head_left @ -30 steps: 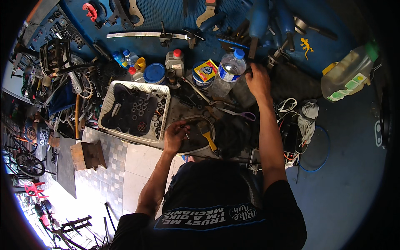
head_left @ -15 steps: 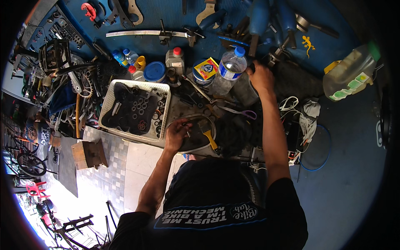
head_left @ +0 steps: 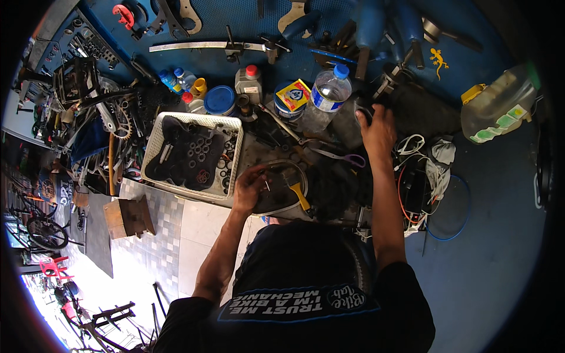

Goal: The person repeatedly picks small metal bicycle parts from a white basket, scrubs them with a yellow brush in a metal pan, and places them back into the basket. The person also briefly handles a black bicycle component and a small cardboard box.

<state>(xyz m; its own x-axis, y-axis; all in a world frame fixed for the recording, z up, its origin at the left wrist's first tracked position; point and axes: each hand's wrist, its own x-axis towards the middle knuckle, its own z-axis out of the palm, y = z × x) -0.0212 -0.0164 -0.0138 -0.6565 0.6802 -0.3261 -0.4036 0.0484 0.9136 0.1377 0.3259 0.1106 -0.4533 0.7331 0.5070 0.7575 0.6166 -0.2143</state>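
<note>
Head view: pinch the thin pin (head_left: 267, 185) firmly in the curled fingers of the left hand (head_left: 249, 187), between basket (head_left: 236, 150) and brush (head_left: 301, 198), since easily lost on a cluttered bench (head_left: 253, 145). On the right hand (head_left: 378, 130), with fingers half bent, cannot tell whether gripping anything; mind the bottle (head_left: 331, 94) nearby when moving.

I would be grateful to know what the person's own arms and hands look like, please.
The left hand and right hand are bare: no gloves or watch show. The forearms are uncovered too, below short black sleeves. The black shirt carries pale, blue-framed lettering.
</note>
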